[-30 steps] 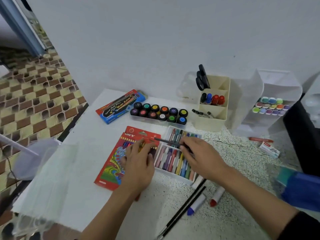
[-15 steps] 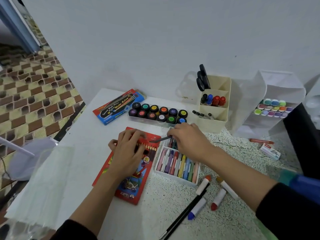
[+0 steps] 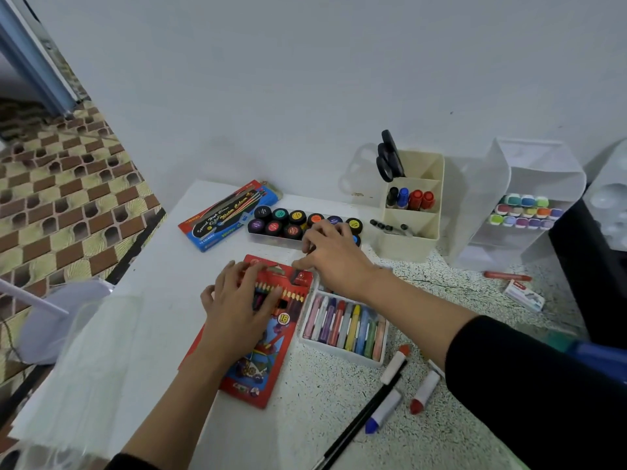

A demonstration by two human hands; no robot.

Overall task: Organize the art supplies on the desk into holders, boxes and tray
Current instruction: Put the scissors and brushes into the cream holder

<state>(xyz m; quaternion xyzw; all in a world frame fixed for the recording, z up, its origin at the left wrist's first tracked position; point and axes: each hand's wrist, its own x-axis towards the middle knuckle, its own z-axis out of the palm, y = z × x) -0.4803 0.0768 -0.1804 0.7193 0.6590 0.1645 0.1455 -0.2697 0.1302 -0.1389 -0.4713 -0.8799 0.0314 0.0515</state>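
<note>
A red coloured-pencil box [image 3: 258, 364] lies flat on the white desk, its top end open with pencil tips showing. My left hand [image 3: 237, 310] presses flat on the box with fingers spread. At the box's upper right corner my right hand [image 3: 336, 256] has its fingers curled, and they hide whatever they hold. Right of the box stands a white tray [image 3: 342, 352] of pastel crayons. Three loose markers, an orange-capped [image 3: 395, 362], a red [image 3: 424, 393] and a blue [image 3: 383, 413], lie near two black pencils [image 3: 359, 425].
A tray of paint pots [image 3: 281, 225] and a blue watercolour box [image 3: 230, 215] lie behind. The cream holder [image 3: 410, 239] carries scissors [image 3: 390, 161] and markers. A clear organiser [image 3: 529, 184] stands right, with a red crayon [image 3: 507, 276] and an eraser box [image 3: 524, 295] before it. A clear lid [image 3: 78, 368] lies left.
My right hand carried a dark pencil from above the crayon tray up to the box's top end, and the pencil is no longer visible. My left hand slid up the box.
</note>
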